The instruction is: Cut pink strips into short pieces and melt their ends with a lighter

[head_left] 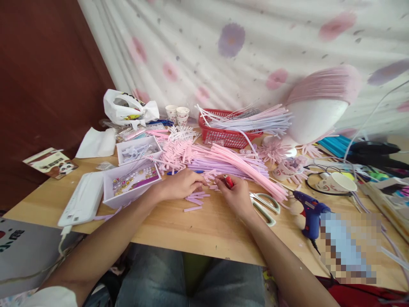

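My right hand (238, 194) is closed around a small red lighter (228, 181), whose metal top points up and left. Its fingertips are close to the short pink pipe cleaner pieces (210, 175). Opposite it, my left hand (183, 184) rests low over the table with fingers bent together by those pieces; whatever is in them is hidden. Just below the left fingers lie several short purple pipe cleaner pieces (194, 200). Scissors with pale handles (266, 207) lie beside my right wrist. Long pink pipe cleaners (249, 168) and purple ones (223, 167) lie behind both hands.
White boxes of beads (132, 181) stand left, near a white power bank (81, 198). A red basket (223, 136) of pipe cleaners is at the back. On the right are a blue glue gun (309, 213), a paper cup (337, 182) and a white head form (315, 117).
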`<state>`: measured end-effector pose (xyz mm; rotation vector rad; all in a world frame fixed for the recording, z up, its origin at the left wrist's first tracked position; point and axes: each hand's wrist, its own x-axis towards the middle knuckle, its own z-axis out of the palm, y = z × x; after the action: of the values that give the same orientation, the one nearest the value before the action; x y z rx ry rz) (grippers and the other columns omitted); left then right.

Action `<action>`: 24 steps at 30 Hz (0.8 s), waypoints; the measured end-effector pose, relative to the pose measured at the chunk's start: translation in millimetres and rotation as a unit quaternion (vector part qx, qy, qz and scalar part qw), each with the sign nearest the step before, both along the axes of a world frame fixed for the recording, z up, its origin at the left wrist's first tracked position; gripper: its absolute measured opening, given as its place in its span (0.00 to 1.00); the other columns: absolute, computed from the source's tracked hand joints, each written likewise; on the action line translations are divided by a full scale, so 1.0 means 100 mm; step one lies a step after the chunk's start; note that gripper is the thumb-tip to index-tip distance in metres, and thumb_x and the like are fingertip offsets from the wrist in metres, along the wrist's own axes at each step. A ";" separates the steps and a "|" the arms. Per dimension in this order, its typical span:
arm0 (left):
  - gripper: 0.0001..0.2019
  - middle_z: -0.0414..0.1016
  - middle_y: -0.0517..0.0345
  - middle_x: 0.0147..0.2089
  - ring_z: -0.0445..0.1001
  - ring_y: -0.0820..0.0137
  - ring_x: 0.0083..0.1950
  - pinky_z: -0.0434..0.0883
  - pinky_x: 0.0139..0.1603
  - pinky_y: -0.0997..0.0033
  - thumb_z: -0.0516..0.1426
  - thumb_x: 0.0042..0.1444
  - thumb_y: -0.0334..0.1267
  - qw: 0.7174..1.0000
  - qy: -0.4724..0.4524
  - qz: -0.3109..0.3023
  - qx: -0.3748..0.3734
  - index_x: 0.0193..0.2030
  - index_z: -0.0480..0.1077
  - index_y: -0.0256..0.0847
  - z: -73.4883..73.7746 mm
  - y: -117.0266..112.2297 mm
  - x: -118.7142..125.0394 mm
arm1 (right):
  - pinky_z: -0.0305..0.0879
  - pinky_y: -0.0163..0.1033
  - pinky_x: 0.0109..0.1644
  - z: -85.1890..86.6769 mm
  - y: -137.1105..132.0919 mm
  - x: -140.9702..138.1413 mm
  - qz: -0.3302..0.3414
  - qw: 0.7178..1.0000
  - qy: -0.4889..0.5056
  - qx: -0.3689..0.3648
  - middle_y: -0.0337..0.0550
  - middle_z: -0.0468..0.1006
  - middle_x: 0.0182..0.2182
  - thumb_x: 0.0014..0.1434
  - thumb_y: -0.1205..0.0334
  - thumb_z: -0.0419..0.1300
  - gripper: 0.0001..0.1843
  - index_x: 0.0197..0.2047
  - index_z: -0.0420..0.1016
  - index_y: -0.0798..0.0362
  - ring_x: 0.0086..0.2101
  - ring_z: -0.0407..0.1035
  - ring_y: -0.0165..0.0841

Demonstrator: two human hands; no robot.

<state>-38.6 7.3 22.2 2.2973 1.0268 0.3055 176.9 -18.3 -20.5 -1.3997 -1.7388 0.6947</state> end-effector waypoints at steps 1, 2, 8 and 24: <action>0.17 0.85 0.54 0.41 0.81 0.68 0.39 0.69 0.43 0.74 0.53 0.62 0.28 1.000 -0.001 0.002 -0.008 0.51 0.80 0.39 0.00 0.00 0.00 | 0.60 0.37 0.35 0.00 0.00 0.00 0.000 1.000 0.001 0.000 0.40 0.78 0.26 0.62 0.54 0.59 0.14 0.33 0.80 0.55 0.27 0.65 0.33; 0.17 0.85 0.54 0.41 0.81 0.67 0.40 0.69 0.43 0.74 0.53 0.62 0.28 1.000 -0.006 0.005 -0.018 0.51 0.80 0.39 0.00 0.00 0.00 | 0.60 0.37 0.35 0.00 0.00 0.00 -0.001 1.000 0.001 0.001 0.40 0.78 0.26 0.62 0.54 0.59 0.14 0.33 0.80 0.54 0.27 0.65 0.33; 0.18 0.85 0.50 0.42 0.82 0.65 0.41 0.71 0.44 0.71 0.51 0.63 0.30 0.996 -0.005 0.088 0.024 0.51 0.80 0.37 0.00 0.04 -0.05 | 0.59 0.37 0.35 -0.01 0.01 0.01 -0.011 1.000 -0.010 0.002 0.40 0.77 0.26 0.62 0.52 0.59 0.16 0.29 0.77 0.54 0.28 0.66 0.32; 0.08 0.81 0.56 0.31 0.76 0.66 0.31 0.62 0.32 0.70 0.57 0.55 0.30 0.983 0.154 0.032 0.092 0.33 0.78 0.42 -0.02 -0.03 -0.11 | 0.60 0.38 0.34 -0.01 0.08 0.12 -0.050 0.997 0.052 0.032 0.39 0.75 0.24 0.60 0.53 0.62 0.14 0.33 0.80 0.55 0.27 0.65 0.33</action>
<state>-49.6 4.1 20.3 2.5364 1.2733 0.0736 188.8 -10.5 -21.7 -1.3731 -1.5859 0.6413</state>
